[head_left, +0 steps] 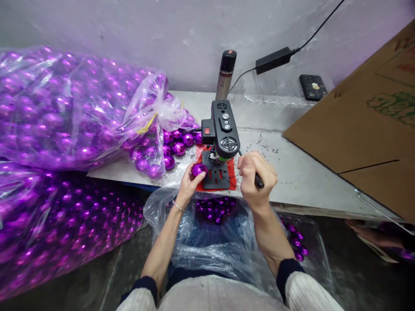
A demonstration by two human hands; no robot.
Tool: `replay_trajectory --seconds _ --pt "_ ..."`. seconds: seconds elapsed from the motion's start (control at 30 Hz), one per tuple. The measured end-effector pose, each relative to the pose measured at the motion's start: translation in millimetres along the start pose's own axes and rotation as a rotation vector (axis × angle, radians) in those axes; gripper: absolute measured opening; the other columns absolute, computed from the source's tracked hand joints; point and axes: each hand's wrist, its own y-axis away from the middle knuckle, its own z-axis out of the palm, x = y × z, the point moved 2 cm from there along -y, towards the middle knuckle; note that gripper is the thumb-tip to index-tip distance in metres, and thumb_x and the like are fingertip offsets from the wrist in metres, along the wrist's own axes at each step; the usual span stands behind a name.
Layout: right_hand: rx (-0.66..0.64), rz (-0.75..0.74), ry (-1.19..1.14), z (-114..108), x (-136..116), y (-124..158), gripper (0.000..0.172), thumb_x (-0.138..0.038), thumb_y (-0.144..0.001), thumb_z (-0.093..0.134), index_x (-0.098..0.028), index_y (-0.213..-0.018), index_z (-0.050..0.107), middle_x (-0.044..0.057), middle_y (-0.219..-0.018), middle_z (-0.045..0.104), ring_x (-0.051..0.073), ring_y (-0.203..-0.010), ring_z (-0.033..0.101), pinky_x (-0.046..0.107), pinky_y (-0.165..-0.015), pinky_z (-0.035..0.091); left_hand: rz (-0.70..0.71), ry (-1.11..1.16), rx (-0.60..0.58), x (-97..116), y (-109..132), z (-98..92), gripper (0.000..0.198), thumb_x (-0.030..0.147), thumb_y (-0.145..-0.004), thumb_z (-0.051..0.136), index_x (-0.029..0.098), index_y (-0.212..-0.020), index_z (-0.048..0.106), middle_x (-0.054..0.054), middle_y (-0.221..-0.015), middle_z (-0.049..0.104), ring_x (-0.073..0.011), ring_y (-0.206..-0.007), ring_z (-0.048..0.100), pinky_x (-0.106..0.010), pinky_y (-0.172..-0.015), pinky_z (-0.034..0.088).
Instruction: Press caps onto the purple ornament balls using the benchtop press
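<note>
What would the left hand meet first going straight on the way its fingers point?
Leading with the shiny purple faceted ball it holds, the left hand would probably meet the black slotted metal-looking base plate first; height and depth are unclear.

Whitish textured sleeves (pixel 309 290), broad navy cuffs (pixel 288 271); thin silvery bracelet (pixel 179 207), left wrist (pixel 182 200).
</note>
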Motion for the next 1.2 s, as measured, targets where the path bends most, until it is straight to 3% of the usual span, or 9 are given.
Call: replay_trajectory --seconds 0.1,0.27,0.63,0.9,1.2 --pt "0.002 -0.013 -0.017 0 0 1 0.033 -0.014 -0.099 0.047 -0.023 -0.067 0.044 -0.003 -0.064 0.049 0.011 -0.062 0.051 0.03 -0.059 0.038 0.105 -0.128 -0.051 -1 -3 10.1 0.068 0.051 -0.079 0.08 0.022 -0.136 0.056 -0.012 -0.14 0.061 -0.028 -0.129 0.061 -0.042 -0.111 0.049" --pt "0.001 -0.027 -0.006 0 3 5 0.031 -0.015 -0.098 0.047 -0.023 -0.068 0.046 -0.002 -0.064 0.05 0.012 -0.062 0.052 0.03 -0.058 0.039 0.118 -0.251 -0.095 -12 -13 22.9 0.069 0.05 -0.081 0.08 0.021 -0.137 0.052 -0.011 -0.124 0.07 -0.0255 -0.105 0.071 -0.042 -0.095 0.058" --pt "-0.013 -0.047 -0.017 -1 7 12 0.028 -0.011 -0.097 0.047 -0.021 -0.071 0.051 -0.001 -0.071 0.057 0.012 -0.066 0.054 0.028 -0.061 0.042 0.495 -0.556 -0.165 -12 -12 30.5 0.059 0.046 -0.086 0.076 0.021 -0.136 0.056 -0.013 -0.133 0.067 -0.0296 -0.124 0.063 -0.048 -0.107 0.051" --pt "-0.03 -0.08 0.029 -3 9 18 0.025 -0.011 -0.095 0.048 -0.022 -0.073 0.054 0.0 -0.071 0.06 0.014 -0.066 0.057 0.029 -0.06 0.044 0.435 -0.531 -0.104 -25 -24 37.1 0.068 0.048 -0.075 0.086 0.023 -0.133 0.062 -0.013 -0.13 0.069 -0.0322 -0.123 0.064 -0.051 -0.108 0.048" --pt "0.085 -0.213 0.037 14 36 54 0.027 -0.022 -0.1 0.043 -0.023 -0.074 0.05 0.0 -0.072 0.059 0.012 -0.06 0.055 0.028 -0.057 0.046 0.43 -0.535 -0.095 -26 -20 35.3 0.064 0.051 -0.078 0.082 0.022 -0.131 0.063 -0.013 -0.127 0.07 -0.0318 -0.12 0.065 -0.05 -0.104 0.05"
